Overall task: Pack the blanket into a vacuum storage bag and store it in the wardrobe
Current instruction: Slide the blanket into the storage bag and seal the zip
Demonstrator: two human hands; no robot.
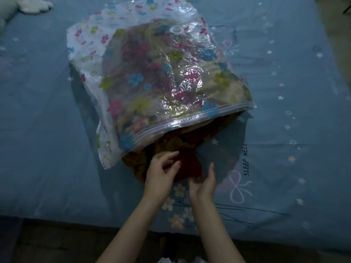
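A clear vacuum storage bag (117, 59) printed with coloured flowers lies on the bed, bulging with a red and yellow patterned blanket (157, 149). The bag's zip strip (190, 118) faces me and stands open. A bunched end of the blanket sticks out of the mouth toward me. My left hand (161, 171) rests on that end with fingers loosely curved over the fabric. My right hand (205, 181) is at the blanket's right underside, palm turned inward, fingers extended against it. A round valve (176, 29) shows on the bag's far part.
A blue bedsheet (284, 130) with stars, bows and the words SLEEP WELL covers the bed. A white plush toy (28, 4) lies at the far left corner. The bed's near edge (76, 223) runs below my forearms, with dark floor beneath.
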